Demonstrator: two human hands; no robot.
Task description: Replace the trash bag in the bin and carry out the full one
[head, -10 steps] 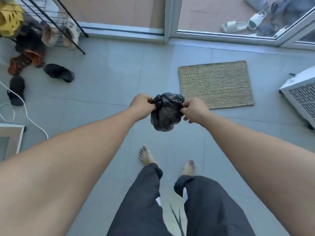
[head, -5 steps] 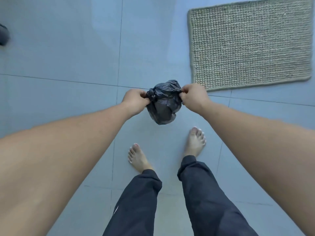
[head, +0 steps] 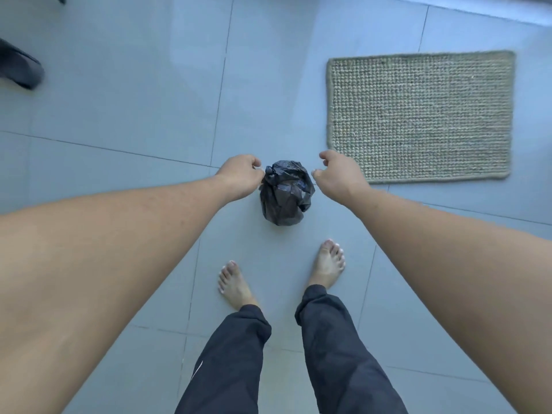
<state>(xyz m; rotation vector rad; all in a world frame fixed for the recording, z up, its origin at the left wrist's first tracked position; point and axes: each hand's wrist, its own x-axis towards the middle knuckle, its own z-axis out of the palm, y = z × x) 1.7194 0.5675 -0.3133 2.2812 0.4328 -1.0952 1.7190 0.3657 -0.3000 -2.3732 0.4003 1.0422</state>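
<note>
A small, knotted black trash bag is low over the grey tiled floor, just ahead of my bare feet; whether it rests on the tiles is unclear. My left hand sits at the bag's upper left with its fingers curled, the fingertips right against the knot, and a grip cannot be made out. My right hand is at the bag's upper right with thumb and forefinger spread and nothing between them. No bin is in view.
A woven straw doormat lies on the floor at the right, beyond my right hand. A dark slipper is at the far left edge. A door sill runs along the top right corner.
Both hands gripped the bag's top before; now the right hand has let go and spread. The bag sits lower, away from the hands. The view has tilted down to the floor.
</note>
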